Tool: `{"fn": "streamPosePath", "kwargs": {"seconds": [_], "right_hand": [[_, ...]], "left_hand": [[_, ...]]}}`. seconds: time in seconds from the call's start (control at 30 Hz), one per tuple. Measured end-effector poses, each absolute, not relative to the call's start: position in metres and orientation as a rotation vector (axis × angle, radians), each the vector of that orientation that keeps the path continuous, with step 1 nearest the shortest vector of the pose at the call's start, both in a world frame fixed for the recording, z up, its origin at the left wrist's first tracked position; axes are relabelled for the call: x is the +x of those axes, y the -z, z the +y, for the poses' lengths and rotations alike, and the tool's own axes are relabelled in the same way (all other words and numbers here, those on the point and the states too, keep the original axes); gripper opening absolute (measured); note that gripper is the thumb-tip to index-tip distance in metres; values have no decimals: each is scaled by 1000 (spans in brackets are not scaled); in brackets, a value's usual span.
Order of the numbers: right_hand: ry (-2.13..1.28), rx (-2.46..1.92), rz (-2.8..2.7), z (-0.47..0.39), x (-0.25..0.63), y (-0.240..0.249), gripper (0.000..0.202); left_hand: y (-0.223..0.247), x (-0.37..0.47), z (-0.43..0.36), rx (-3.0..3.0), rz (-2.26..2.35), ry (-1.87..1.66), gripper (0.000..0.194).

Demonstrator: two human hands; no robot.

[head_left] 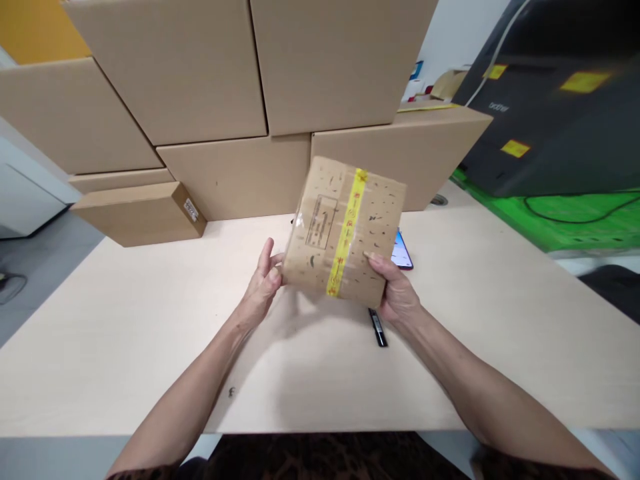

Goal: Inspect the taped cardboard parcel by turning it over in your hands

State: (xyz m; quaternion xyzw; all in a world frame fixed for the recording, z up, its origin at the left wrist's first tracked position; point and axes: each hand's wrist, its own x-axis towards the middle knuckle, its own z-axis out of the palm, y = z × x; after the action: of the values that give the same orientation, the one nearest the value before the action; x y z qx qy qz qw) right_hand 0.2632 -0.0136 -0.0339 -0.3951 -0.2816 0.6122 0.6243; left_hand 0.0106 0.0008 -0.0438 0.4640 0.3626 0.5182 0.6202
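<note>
Right hand [400, 293] grips tan rectangular cardboard box [373, 233], thumb on its face — left hand [260, 290], fingers parted, at its left edge

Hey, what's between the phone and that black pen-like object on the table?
The right hand and the taped cardboard box it holds, as the head view shows.

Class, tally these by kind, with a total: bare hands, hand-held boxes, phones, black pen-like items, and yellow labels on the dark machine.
Hands: 2
Hand-held box: 1
Phone: 1
Black pen-like item: 1
Yellow labels: 3
Total: 8
</note>
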Motion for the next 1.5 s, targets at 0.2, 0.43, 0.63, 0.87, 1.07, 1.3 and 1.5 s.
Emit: {"fn": "streamPosePath", "kwargs": {"seconds": [0.2,0.43,0.63,0.87,1.07,1.3,1.5], "right_hand": [[-1301,-892,-692,-16,248,42,77],[-1424,-860,-799,-24,253,37,79],[-1291,-850,-610,-6,275,25,69],[-1397,-886,-499,-7,267,19,73],[-1387,-850,-519,-10,260,25,74],[-1508,-874,-680,-7,273,29,67],[-1529,-925,-769,-8,275,28,61]], "left_hand": [[50,25,-7,1038,818,-1114,130],[41,30,-6,933,827,-1353,97],[32,16,1,1002,823,-1321,108],[22,11,6,965,828,-1388,104],[19,15,2,1045,748,-1281,98],[15,0,10,1068,798,-1336,92],[9,-9,14,1099,789,-1334,91]]}}
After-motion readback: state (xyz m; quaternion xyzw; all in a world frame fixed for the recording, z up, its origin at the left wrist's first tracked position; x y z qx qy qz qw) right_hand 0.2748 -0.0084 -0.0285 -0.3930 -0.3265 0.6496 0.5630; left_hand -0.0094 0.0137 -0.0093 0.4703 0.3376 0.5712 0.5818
